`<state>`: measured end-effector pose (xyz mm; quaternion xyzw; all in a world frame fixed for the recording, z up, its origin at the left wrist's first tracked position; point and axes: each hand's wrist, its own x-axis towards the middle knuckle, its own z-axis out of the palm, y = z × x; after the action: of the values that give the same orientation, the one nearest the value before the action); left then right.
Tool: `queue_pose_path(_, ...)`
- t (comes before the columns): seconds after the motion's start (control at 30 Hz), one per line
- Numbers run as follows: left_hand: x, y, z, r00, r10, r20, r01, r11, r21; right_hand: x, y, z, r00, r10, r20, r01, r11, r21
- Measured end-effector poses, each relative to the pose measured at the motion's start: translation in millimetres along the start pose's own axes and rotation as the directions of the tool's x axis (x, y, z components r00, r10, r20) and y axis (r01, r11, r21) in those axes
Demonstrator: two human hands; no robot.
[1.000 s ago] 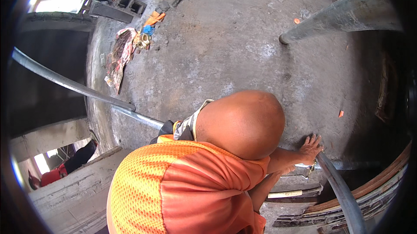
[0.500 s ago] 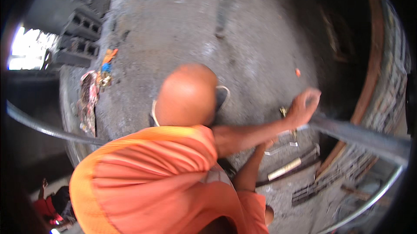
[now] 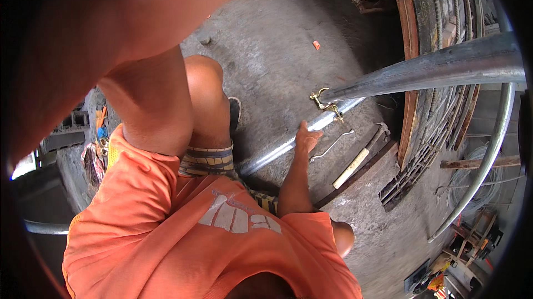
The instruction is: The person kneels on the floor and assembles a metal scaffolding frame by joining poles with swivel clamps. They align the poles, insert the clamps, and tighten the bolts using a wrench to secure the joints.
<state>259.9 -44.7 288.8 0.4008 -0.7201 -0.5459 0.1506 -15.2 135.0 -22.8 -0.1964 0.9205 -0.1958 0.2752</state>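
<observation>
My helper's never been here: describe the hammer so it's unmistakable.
Find the bright pipe on the floor, by the right hand. Toward the picture's lower right, past a thin bent rod, lies the hammer; its thick, pale handle sets it apart from the rod.

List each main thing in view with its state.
Right hand, at the lower pipe, grip unclear
Left hand, out of view
Lower pipe, lying low
Clamp, one part apparently open
Upper pipe, slanting, end near clamp
Hammer, lying on floor
Thin rod, bent, lying on floor
Wire, coiled
</observation>
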Motion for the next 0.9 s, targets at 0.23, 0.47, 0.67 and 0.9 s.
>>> queue_pose_path(0.23, 32.9, 30.5, -11.5, 0.989, 0.146, -0.016, -0.116, 0.844, 0.524, 27.9, 36.6, 14.0, 0.813, -0.290, 0.504, 0.576, 0.282, -0.767)
queue_pose_path(0.47, 88.9, 156.8, 36.8, 0.715, 0.696, -0.060, -0.536, 0.601, 0.593, 4.1, -1.6, -23.0, 0.979, 0.104, 0.173, -0.138, 0.969, 0.203)
queue_pose_path(0.67, 69.4, 170.3, 74.5, 0.438, 0.861, -0.259, -0.347, 0.428, 0.834, -33.8, -61.1, -14.4, 0.902, -0.059, 0.428, -0.017, 0.985, 0.170)
queue_pose_path(0.9, 69.0, 167.8, 72.3, 0.390, 0.811, -0.437, -0.174, 0.531, 0.829, -47.0, -75.1, 3.2, 0.831, -0.101, 0.547, 0.059, 0.994, 0.094)
